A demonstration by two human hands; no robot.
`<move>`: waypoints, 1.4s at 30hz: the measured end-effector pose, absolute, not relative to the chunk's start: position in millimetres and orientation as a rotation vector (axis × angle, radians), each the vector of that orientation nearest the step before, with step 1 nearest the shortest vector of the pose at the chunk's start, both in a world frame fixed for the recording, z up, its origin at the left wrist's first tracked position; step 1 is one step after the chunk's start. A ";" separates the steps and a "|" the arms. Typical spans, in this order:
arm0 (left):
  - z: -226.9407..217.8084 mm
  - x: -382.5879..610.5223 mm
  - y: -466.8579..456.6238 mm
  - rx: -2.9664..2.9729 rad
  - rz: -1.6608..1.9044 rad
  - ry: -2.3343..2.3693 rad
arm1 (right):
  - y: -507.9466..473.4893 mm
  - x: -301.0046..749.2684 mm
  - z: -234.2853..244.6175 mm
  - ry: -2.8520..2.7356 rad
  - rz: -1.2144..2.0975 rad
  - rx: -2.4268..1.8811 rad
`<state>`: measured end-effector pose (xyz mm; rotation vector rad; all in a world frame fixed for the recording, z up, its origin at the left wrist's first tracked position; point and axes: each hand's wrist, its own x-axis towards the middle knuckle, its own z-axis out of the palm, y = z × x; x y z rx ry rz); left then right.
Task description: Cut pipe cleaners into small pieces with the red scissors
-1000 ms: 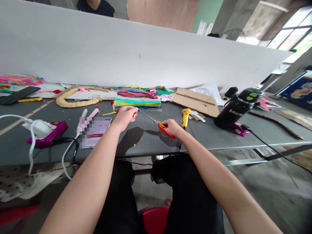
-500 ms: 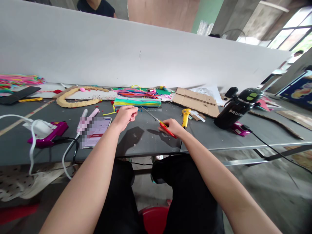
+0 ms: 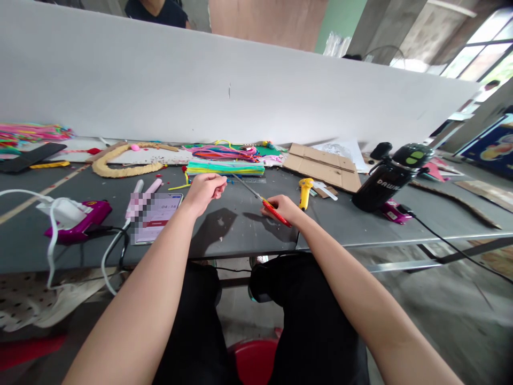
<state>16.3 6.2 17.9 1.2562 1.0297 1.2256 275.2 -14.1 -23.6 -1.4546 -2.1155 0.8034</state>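
My right hand (image 3: 285, 208) is closed around the red and yellow handles of a pair of scissors (image 3: 262, 201). Their metal blades point up and left toward my left hand (image 3: 206, 191). That hand is closed in a pinch just above the grey table (image 3: 240, 224), holding something small near the blade tips that I cannot make out. A flat stack of green and coloured pipe cleaners (image 3: 225, 168) lies just behind my left hand.
A phone (image 3: 157, 216) and a magenta glue gun (image 3: 80, 219) with white cable lie to the left. A yellow tool (image 3: 305, 192), cardboard (image 3: 324, 167) and a black bottle (image 3: 390, 179) are to the right. A white board (image 3: 240, 96) stands behind, with a person beyond it.
The scissors in my right hand have tilted up slightly and their blades have closed in toward my left hand's pinch. Both hands have barely shifted.
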 end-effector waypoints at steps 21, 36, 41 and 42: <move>-1.0 4.8 20.0 1.680 1.187 1.287 | -17.3 274.9 -20.0 -2.203 0.659 -1.550; 8.7 10.8 13.0 1.373 1.200 1.102 | -13.9 274.4 -28.6 -2.176 0.521 -1.503; 13.2 13.2 8.7 1.305 1.173 1.085 | -13.3 275.4 -29.7 -2.188 0.527 -1.472; 14.1 13.8 7.9 1.296 1.167 1.087 | -13.4 275.5 -29.6 -2.190 0.538 -1.468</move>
